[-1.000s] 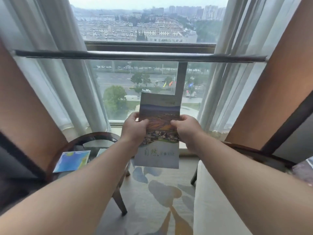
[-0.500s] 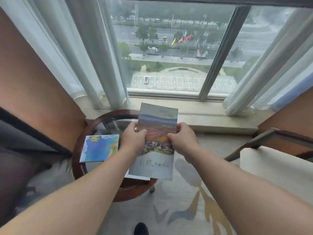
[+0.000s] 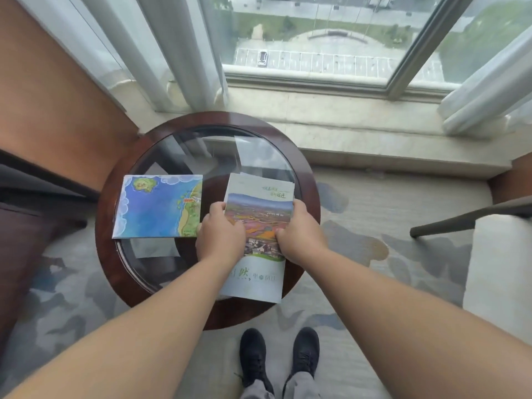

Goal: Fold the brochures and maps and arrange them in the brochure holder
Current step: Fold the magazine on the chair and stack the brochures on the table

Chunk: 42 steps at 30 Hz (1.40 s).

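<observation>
A tall folded brochure [image 3: 259, 208] with a landscape photo and green lettering is held over the right half of a round glass-topped table [image 3: 115, 269]. My left hand [image 3: 220, 234] grips its left edge, thumb on the front. My right hand [image 3: 299, 231] grips its right edge the same way. A folded blue map [image 3: 157, 205] with a coastline lies flat on the table's left half, just left of my left hand. No brochure holder is in view.
A brown armchair [image 3: 43, 125] stands at the left and a light chair [image 3: 498, 254] at the right. A stone window sill [image 3: 345, 116] and white curtains [image 3: 178, 47] lie beyond the table. My black shoes [image 3: 279, 358] stand on patterned carpet below it.
The view tilted down from the window to the table. Both hands brought the brochure lower, over the table's right half, keeping the same grip.
</observation>
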Motion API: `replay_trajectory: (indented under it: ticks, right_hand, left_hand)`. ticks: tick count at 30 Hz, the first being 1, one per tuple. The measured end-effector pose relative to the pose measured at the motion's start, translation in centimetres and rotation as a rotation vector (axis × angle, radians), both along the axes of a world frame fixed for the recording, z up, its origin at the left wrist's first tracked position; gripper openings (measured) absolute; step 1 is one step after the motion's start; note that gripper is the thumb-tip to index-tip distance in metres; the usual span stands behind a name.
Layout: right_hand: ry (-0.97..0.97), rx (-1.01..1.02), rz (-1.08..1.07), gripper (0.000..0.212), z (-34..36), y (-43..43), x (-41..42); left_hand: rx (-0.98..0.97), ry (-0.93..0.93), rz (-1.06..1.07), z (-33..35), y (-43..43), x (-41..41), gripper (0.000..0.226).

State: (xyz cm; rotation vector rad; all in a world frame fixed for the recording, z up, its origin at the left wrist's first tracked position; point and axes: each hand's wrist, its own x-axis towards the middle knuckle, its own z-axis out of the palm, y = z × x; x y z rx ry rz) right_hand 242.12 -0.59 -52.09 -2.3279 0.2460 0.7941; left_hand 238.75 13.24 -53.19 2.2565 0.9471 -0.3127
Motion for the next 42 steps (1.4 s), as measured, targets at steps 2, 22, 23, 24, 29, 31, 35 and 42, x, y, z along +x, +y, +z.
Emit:
replay_trajectory:
  ticks: [2,22,23,24,29,31,35,42]
  right_hand:
    - [-0.005,-0.020,0.016,0.055,-1.1,0.4,0.5]
    - [-0.139,-0.350,0.645,0.112,-2.5,-0.3,3.9]
    - [-0.128,-0.350,0.676,0.112,-2.6,-0.4,4.1]
    - [-0.123,-0.352,0.701,0.111,-2.7,-0.4,4.3]
    - [-0.125,-0.391,0.762,0.109,-3.1,-0.3,4.3]
    - [-0.173,-0.391,0.759,0.095,-3.2,-0.4,4.1]
    - [-0.209,-0.419,0.761,0.092,-3.2,-0.7,3.9]
    - [-0.162,-0.468,0.777,0.129,-3.2,-0.4,3.7]
  left_hand:
    - [0.059,0.009,0.004,-0.8,-0.2,0.4,0.036]
    - [0.295,-0.087,-0.129,-3.8,-1.7,2.4,0.053]
    - [0.288,-0.118,-0.198,-4.1,-2.3,3.0,0.057]
    - [0.275,-0.127,-0.266,-4.4,-2.9,3.7,0.061]
    - [0.358,-0.019,-0.436,-7.7,-4.2,4.7,0.071]
    - [0.430,-0.007,-0.485,-8.3,-4.3,4.2,0.078]
    - [0.434,-0.019,-0.570,-8.0,-3.9,2.1,0.081]
    - [0.477,-0.010,-0.665,-7.9,-3.1,-5.6,0.081]
